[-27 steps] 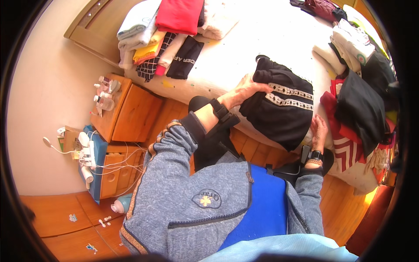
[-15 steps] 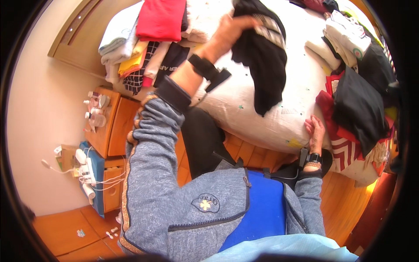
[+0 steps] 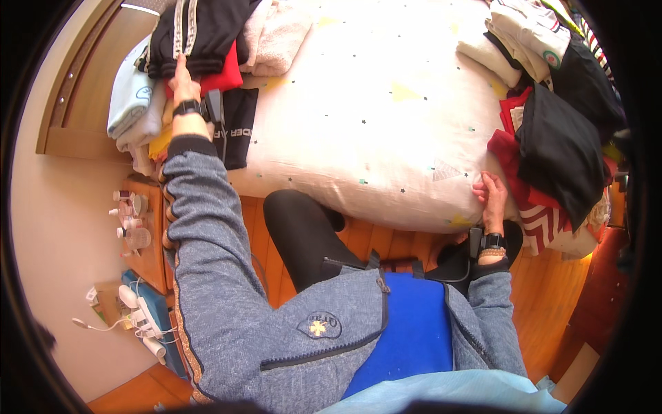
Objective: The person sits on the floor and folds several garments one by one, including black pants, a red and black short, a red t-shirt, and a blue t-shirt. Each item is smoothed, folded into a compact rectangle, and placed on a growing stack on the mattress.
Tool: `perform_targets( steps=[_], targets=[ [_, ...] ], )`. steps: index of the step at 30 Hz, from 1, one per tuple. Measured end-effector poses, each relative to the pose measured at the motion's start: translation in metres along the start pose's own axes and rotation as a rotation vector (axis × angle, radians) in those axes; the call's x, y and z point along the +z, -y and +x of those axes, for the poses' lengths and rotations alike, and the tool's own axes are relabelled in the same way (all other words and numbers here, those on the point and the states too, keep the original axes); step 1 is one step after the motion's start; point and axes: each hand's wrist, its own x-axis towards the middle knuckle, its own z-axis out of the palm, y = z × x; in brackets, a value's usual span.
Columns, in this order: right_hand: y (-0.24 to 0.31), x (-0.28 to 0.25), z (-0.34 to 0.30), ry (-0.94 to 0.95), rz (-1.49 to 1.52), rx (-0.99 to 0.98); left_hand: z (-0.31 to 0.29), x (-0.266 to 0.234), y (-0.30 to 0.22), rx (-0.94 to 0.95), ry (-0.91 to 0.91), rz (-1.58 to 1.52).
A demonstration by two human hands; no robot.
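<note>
At the far left, my left hand (image 3: 183, 88) reaches over the pile of folded clothes. Its thumb lies on the hem of a folded black garment with white stripes (image 3: 215, 38), and the other fingers are hidden. The garment lies partly over a folded red garment (image 3: 233, 74), beside light blue folded clothes (image 3: 131, 93). My right hand (image 3: 491, 199) rests at the bed's near right edge, fingers loosely bent and apart, holding nothing. Just right of it is a heap with a black garment (image 3: 562, 155) over red cloth (image 3: 507, 155).
A bed with a white patterned sheet (image 3: 358, 117) spreads between the clothes. A pink fleece piece (image 3: 281, 38) and a folded black garment with lettering (image 3: 240, 127) lie at its left. Small bottles (image 3: 134, 238) stand on a wooden cabinet, near a white power strip (image 3: 143, 319).
My left hand has carried the black striped garment from above the bed's middle leftward onto the clothes pile. The garment hung loose before and now lies folded. My right hand has barely moved.
</note>
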Motion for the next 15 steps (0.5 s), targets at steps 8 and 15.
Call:
perform_targets(
  steps=[8,15],
  targets=[
    [0.005,0.013,0.001,-0.016,0.017,0.044,0.043,-0.024,0.024,0.456,0.328,0.461],
    [-0.008,0.009,0.005,0.047,0.081,-0.009,-0.044,0.010,0.079,0.041,0.385,0.115]
  ],
)
